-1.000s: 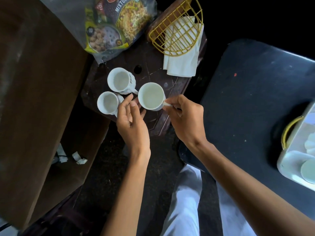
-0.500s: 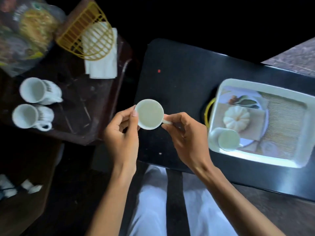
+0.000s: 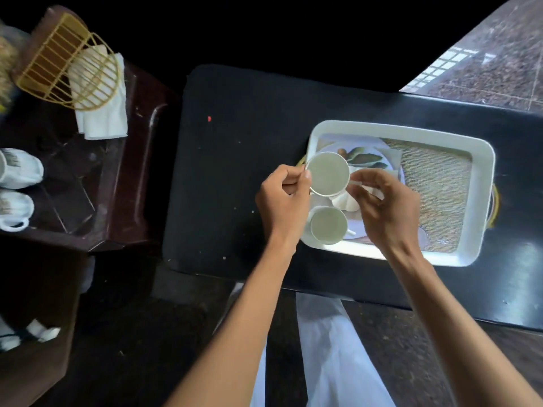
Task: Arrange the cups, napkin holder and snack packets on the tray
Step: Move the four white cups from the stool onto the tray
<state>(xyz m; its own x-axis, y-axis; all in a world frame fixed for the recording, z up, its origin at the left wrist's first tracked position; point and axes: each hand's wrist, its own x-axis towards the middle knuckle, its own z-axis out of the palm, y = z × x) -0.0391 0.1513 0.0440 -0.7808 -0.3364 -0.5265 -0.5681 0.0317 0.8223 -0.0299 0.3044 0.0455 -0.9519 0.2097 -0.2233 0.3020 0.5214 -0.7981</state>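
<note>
I hold a white cup (image 3: pixel 327 173) over the left end of the white tray (image 3: pixel 482 183). My right hand (image 3: pixel 385 207) pinches its handle and my left hand (image 3: pixel 283 201) steadies its rim. A second white cup (image 3: pixel 328 225) stands in the tray's near left corner, just below the held one. Two more white cups (image 3: pixel 19 168) (image 3: pixel 13 210) sit on the brown stool at the far left. The yellow wire napkin holder (image 3: pixel 69 60) with white napkins (image 3: pixel 101 113) lies on the same stool. A snack packet (image 3: pixel 4 63) is blurred at the left edge.
The tray rests on a black table (image 3: pixel 235 171), with yellow handles at both ends and a printed picture inside. The brown stool (image 3: pixel 123 177) stands left of the table. My white-clad legs are below, and a speckled stone floor (image 3: pixel 484 69) shows at top right.
Both hands carried the cup from the brown stool rightward across the black table to above the tray's left end. The view swung right with them.
</note>
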